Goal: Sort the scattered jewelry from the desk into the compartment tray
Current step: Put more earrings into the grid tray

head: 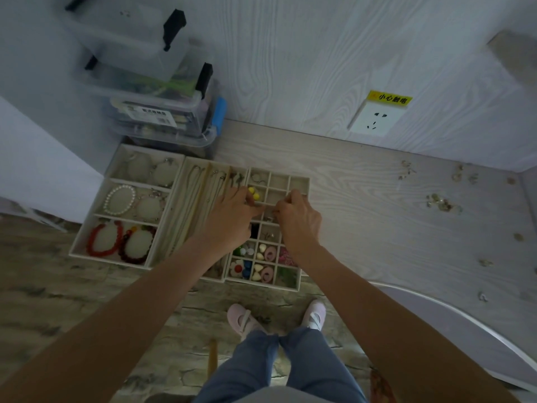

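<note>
Compartment tray (302, 181): sitting centre-left of frame, small cells keeping pieces apart. Left hand (232, 219) and right hand (299, 219) are hovering over it, fingers curled as if pinching; contents too small to tell. Scattered jewelry (438, 200) is lying at right, awaiting sorting.

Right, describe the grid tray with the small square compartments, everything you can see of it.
The grid tray is a pale beige, fabric-looking box split into small square cells, three across. It lies flat on the desk's near edge, side against the long-slot necklace tray. Far cells look mostly bare; one holds yellow beads. Near cells hold colourful beads, pink pieces and a white flower. The left hand and right hand are over its middle, fingers pinched; what they hold is too small to tell.
</note>
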The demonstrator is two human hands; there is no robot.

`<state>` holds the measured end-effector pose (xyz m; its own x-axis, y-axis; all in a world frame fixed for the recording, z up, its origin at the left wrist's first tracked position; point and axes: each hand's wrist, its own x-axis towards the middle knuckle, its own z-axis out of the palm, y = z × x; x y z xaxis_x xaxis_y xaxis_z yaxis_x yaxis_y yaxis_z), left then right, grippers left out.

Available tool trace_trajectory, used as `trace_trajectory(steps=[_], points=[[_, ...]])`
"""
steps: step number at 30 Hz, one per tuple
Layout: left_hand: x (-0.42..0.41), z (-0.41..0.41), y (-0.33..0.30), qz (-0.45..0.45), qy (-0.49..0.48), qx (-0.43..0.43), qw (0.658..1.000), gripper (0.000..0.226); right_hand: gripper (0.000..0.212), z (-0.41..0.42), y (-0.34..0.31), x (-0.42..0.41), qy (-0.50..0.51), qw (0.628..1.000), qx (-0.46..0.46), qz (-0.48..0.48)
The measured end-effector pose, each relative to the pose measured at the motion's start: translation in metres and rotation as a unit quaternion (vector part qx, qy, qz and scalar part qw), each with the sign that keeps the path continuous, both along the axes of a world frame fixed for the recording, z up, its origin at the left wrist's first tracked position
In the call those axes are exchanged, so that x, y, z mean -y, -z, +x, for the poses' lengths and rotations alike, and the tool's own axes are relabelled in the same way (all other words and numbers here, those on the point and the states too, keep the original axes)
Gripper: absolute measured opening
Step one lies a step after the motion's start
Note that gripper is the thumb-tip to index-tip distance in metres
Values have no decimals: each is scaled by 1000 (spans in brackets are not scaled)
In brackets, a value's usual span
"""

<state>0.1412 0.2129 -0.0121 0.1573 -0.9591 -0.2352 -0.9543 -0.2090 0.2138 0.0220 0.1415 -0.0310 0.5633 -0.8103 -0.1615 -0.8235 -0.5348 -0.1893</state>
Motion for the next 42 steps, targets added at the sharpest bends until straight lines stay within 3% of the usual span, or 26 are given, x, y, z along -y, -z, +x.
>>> trace_trajectory(steps=[6, 11, 21, 36, 42], points=[[-1, -1, -1, -5, 2, 4, 1000, 57, 17, -5, -3, -1, 34, 999, 13, 23], [1, -2, 1, -27, 15, 3, 1000, 57, 21, -18, -18, 4, 116, 985, 112, 62], [10, -10, 3, -22, 72, 94, 993, 48, 28, -19, -34, 3, -91, 993, -62, 40], [11, -10, 1, 5, 84, 94, 992, 50, 17, 14, -33, 8, -102, 980, -168, -11], [12, -9, 0, 9, 99, 116, 988, 45, 15, 20, -32, 5, -108, 979, -170, -26]])
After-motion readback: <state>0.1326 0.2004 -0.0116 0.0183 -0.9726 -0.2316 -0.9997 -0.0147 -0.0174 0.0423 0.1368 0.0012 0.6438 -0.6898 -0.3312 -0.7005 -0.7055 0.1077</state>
